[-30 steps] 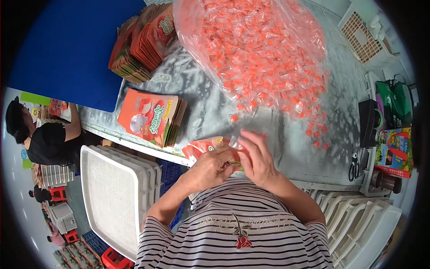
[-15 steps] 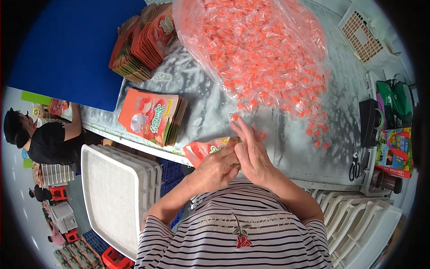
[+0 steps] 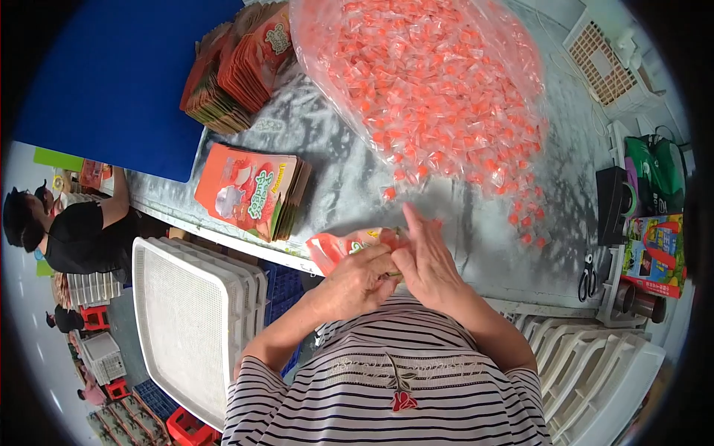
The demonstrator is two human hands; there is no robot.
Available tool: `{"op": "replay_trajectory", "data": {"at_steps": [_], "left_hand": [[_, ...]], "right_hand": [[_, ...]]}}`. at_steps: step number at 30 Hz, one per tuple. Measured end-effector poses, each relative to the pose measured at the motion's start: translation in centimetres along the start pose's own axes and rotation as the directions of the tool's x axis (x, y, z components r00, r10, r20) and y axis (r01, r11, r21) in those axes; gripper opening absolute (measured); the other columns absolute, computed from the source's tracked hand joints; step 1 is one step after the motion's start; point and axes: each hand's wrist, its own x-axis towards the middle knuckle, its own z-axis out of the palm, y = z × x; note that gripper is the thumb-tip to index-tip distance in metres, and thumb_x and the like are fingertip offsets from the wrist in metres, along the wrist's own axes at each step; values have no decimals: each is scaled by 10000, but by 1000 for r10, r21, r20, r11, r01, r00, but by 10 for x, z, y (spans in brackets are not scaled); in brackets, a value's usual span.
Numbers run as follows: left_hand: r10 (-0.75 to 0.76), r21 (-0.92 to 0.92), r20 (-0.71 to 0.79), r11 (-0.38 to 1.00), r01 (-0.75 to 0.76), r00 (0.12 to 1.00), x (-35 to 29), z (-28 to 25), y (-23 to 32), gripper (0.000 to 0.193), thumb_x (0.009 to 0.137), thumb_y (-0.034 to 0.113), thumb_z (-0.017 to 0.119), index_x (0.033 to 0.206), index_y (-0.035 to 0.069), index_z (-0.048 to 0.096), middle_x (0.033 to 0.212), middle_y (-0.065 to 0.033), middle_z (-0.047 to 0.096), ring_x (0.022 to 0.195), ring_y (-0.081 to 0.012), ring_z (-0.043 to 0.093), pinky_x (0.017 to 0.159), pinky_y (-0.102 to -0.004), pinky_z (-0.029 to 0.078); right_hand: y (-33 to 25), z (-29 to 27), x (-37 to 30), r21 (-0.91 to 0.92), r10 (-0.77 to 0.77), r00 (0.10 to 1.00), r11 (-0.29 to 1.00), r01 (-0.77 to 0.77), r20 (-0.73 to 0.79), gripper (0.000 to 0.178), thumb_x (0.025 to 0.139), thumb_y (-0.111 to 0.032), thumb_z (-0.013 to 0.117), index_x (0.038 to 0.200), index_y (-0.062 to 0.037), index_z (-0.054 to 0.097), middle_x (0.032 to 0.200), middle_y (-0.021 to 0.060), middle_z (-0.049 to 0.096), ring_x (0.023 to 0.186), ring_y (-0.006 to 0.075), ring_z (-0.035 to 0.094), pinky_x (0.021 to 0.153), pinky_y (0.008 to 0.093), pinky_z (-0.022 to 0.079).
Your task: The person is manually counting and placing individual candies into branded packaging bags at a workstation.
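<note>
My left hand [image 3: 355,281] is closed around a red printed pouch [image 3: 338,249] at the table's front edge; part of the pouch is hidden behind the fingers. Against the pouch's right end rests my right hand [image 3: 428,267], its fingers stretched out and its thumb towards the left hand. A small wrapped red candy [image 3: 389,193] lies just beyond the right fingertips. Farther back, a large clear bag [image 3: 327,59] spills a heap of wrapped red candies [image 3: 446,104] over the table. To the left lies a stack of flat red pouches [image 3: 249,193].
More pouches [image 3: 249,63] stand bundled at the back left, beside a blue panel [image 3: 111,82]. Black scissors [image 3: 587,279] lie at the right edge. White trays [image 3: 186,320] are stacked below left, more trays [image 3: 595,364] below right. A person in black [image 3: 82,238] works at far left.
My right hand's fingers have drawn closer together and shifted slightly right, baring the loose candy. The left hand keeps its hold on the pouch. The person at far left has moved slightly.
</note>
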Motion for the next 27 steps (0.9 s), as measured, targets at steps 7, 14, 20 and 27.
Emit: {"op": "replay_trajectory", "data": {"at_steps": [7, 14, 20, 27], "left_hand": [[92, 91, -45, 992, -88, 995, 1, -2, 0, 145, 759, -8, 621, 887, -12, 553, 896, -140, 546, 835, -326, 575, 720, -410, 490], [37, 84, -64, 996, -31, 997, 0, -3, -1, 152, 755, -14, 627, 880, -6, 541, 861, -142, 534, 788, -332, 566, 669, -409, 482], [97, 106, -8, 990, -95, 995, -1, -4, -4, 169, 760, -8, 626, 916, -5, 560, 871, -138, 528, 818, -329, 561, 692, -414, 483], [77, 146, 1, 986, -76, 997, -3, 0, -2, 206, 769, 8, 627, 970, -3, 584, 895, -137, 529, 825, -328, 571, 726, -414, 492]], "right_hand": [[-3, 0, -3, 250, -31, 998, 967, 46, -63, 616, 1017, -402, 277, 1449, 31, 196, 1435, 259, 332, 1317, 370, 367, 1092, 441, 272], [-7, -9, -16, 326, 84, 996, 943, -73, -21, 494, 1025, -268, 338, 1423, 21, 289, 1380, 241, 431, 1227, 281, 493, 990, 335, 401], [6, -16, -16, 295, 154, 980, 949, -111, -127, 471, 852, -91, 678, 1272, 10, 488, 1147, 216, 630, 1029, 250, 634, 936, 331, 458], [2, -13, -10, 192, 15, 989, 981, 13, -145, 212, 794, -45, 706, 997, -2, 661, 1171, 203, 620, 1004, 254, 647, 908, 338, 476]]}}
